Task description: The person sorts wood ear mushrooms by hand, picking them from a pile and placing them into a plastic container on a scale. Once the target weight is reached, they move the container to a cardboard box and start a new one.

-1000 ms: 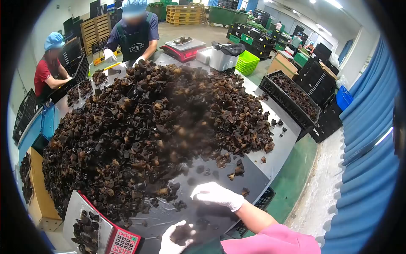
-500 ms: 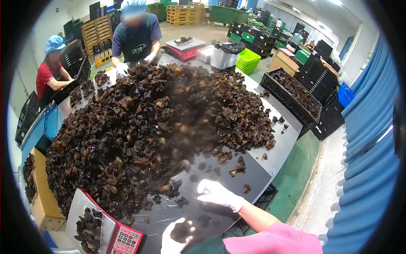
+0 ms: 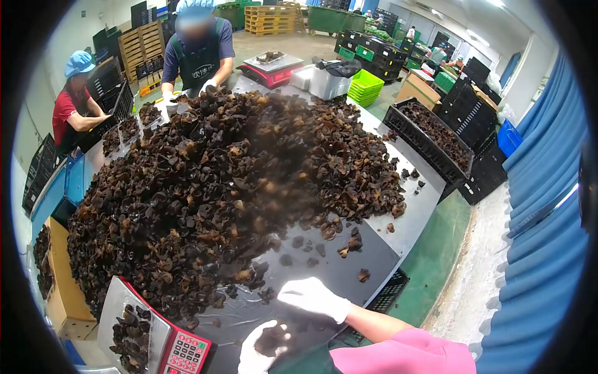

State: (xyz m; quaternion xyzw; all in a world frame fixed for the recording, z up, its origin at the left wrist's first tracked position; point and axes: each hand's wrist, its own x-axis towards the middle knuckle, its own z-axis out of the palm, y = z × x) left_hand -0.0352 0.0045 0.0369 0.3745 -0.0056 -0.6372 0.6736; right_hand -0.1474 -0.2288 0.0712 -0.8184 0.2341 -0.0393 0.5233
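My left hand (image 3: 256, 350), in a white glove, curls at the bottom edge of the view around a dark piece of wood ear mushroom (image 3: 269, 341). To its upper right, my gloved right hand (image 3: 314, 298) is over the table, back upward, fingers pressed together and pointing left. Whatever lies under its fingertips is hidden, and glare washes out the glove. Beyond both hands rises a large heap of wood ear mushrooms (image 3: 168, 199). A few loose pieces (image 3: 364, 275) lie on the metal table (image 3: 349, 299).
A red scale (image 3: 180, 352) with mushrooms on its pan stands at lower left. A black crate (image 3: 430, 140) of mushrooms is at the table's right edge. Across the heap stands a person in an apron (image 3: 199, 59), near another scale (image 3: 271, 71). A second person (image 3: 75, 109) handles a crate at left.
My right hand has shifted slightly left and down, turning its back upward. My left hand stays nearly in place. Across the table, the aproned person's hands have moved slightly.
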